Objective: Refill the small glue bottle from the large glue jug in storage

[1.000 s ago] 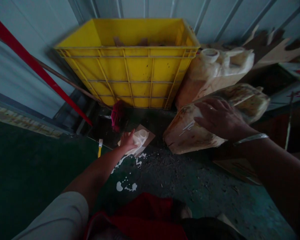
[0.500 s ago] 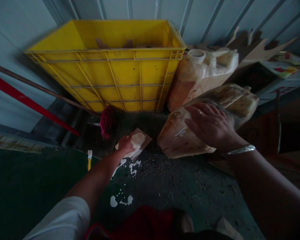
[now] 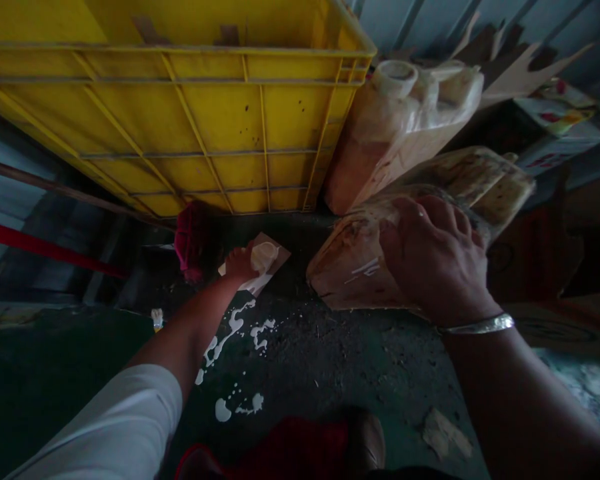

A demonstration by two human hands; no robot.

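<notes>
Head view: our left hand point(image 3: 240, 263) pinches a white cup point(image 3: 264, 257) on the floor; our right hand point(image 3: 433, 257) clamps a stained jug point(image 3: 360, 267). Pouring step, we judge; next calls for steady tilting.

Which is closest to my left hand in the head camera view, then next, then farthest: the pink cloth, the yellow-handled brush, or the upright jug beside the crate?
From the left hand, which rests on a white lump:
1. Pink cloth, just left of the hand, at the foot of the yellow crate.
2. Yellow-handled brush, on the floor, lower left.
3. Upright jug, far right, beside the crate.
</notes>
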